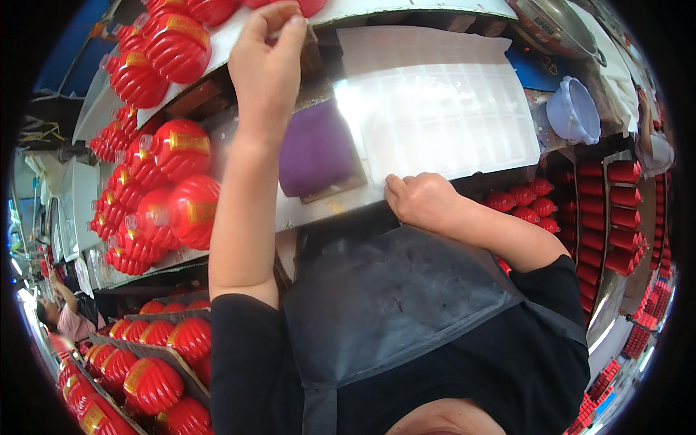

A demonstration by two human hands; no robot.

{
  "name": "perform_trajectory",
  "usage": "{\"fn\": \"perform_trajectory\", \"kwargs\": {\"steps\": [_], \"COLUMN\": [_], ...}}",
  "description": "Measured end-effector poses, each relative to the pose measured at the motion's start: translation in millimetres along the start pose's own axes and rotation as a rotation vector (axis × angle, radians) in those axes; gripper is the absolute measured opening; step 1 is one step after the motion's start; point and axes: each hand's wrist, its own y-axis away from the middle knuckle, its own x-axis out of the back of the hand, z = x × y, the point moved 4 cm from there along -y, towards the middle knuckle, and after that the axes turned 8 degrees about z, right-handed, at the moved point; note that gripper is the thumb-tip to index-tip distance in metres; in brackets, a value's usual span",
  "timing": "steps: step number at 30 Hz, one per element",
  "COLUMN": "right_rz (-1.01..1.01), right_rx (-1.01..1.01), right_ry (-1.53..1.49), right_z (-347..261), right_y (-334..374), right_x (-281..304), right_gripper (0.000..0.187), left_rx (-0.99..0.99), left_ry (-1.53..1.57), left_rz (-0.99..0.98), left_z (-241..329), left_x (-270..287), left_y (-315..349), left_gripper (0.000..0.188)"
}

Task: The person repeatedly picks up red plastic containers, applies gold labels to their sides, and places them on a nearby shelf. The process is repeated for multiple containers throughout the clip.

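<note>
My guess: working the sheet (449, 109) is the step, and the next move wants a careful pinch. It's flat on the table (312, 212), near edge running left-right, long axis hard to call. Right hand (424, 201)'s curled at its near-left corner, left hand (268, 69)'s bent by the bottles (177, 47); can't tell if either's gripping.

Colours & patterns: mostly red, w/ white, purple, blk.
Bottles (176, 52): glossy red w/ ribbed pattern; labels (190, 29) yellow-gold. Sheets (446, 109): translucent white, faint grid of rectangles. Cloth (313, 148): solid purple. Bucket (565, 116): pale lavender-blue. Apron (391, 297): dk grey-blk, darker blotches. Shirt (464, 373): plain blk. Stacked pcs (625, 217), R: deep red. Co-worker's top (78, 325), far L: pale pink.
</note>
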Motion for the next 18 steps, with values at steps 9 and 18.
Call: {"fn": "perform_trajectory", "kwargs": {"steps": [9, 18], "right_rz": [-0.035, -0.042], "right_rx": [0.044, -0.082], "right_ry": [0.126, 0.053], "right_z": [-12, 3], "right_y": [-4, -2], "right_x": [-6, -7], "right_gripper": [0.011, 0.008], "left_rx": [0.253, 0.33], "left_ry": [0.033, 0.039], "left_rz": [-0.046, -0.173], "left_z": [-23, -20], "left_x": [27, 28], "left_y": [104, 131], "left_gripper": [0.017, 0.021]}}
